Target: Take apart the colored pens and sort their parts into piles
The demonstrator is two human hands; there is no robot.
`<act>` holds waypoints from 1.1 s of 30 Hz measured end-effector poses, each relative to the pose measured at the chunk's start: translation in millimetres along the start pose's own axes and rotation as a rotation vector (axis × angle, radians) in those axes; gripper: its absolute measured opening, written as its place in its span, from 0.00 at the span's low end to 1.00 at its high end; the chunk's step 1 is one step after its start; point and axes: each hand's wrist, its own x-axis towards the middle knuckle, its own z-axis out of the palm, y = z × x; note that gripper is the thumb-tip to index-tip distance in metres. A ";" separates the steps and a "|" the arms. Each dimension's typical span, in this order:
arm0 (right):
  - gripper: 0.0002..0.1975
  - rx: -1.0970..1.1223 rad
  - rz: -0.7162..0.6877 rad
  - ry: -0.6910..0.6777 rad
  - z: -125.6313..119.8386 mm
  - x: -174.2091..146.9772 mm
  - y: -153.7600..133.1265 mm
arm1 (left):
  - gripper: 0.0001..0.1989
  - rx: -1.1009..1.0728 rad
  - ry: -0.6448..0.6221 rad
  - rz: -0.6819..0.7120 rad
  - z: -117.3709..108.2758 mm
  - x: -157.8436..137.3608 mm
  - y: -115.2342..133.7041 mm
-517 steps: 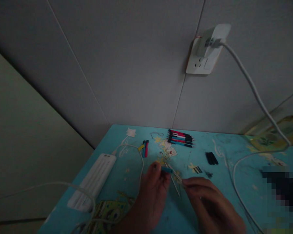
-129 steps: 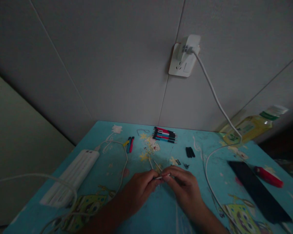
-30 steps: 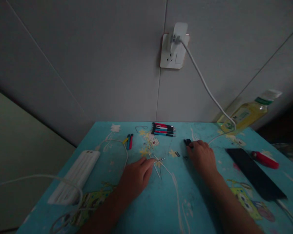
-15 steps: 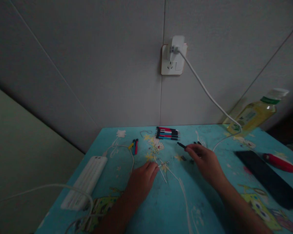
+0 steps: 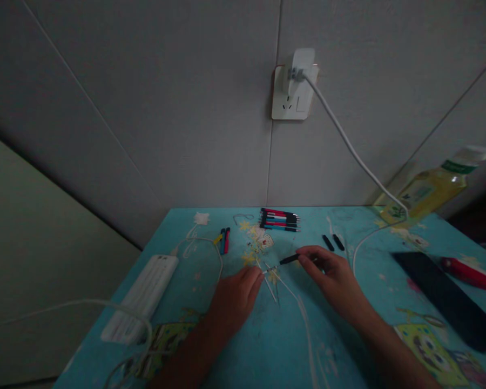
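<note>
My left hand (image 5: 238,292) is closed on a thin white pen refill (image 5: 268,270), whose tip end points right over the table. My right hand (image 5: 328,270) pinches a black tubular pen piece (image 5: 288,259). The front of that piece is close to the refill tip; whether they touch I cannot tell. Below the refill, loose white refills (image 5: 270,289) lie crossed on the blue cloth (image 5: 263,346). Two black pen pieces (image 5: 332,242) rest beyond my right hand. A row of assembled pens (image 5: 280,220) lies at the back, and coloured pen barrels (image 5: 225,241) lie to the left.
A white power bank (image 5: 142,297) with cables stands left. On the right are a black flat slab (image 5: 445,297), a red-handled object (image 5: 468,273) and a bottle of yellow liquid (image 5: 429,189). A white cord (image 5: 348,143) hangs from the wall charger (image 5: 302,67) down to the table.
My right hand has moved left and slightly down, bringing the black pen piece close to the refill tip. The two black pieces behind it are now uncovered. My left hand stays nearly still.
</note>
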 end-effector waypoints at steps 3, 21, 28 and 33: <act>0.12 -0.002 -0.005 -0.016 2.2 -0.9 0.6 | 0.14 0.013 0.002 0.009 -0.4 0.2 0.4; 0.11 0.005 -0.021 -0.030 5.6 -4.3 0.2 | 0.13 -0.001 0.007 0.011 -2.2 0.9 -0.2; 0.13 0.000 -0.036 -0.143 14.9 -7.2 -2.3 | 0.12 -0.046 -0.051 0.032 -1.4 0.3 2.2; 0.11 0.011 -0.067 -0.215 20.4 -9.0 -6.6 | 0.12 -0.115 -0.023 0.051 -2.1 -1.5 2.7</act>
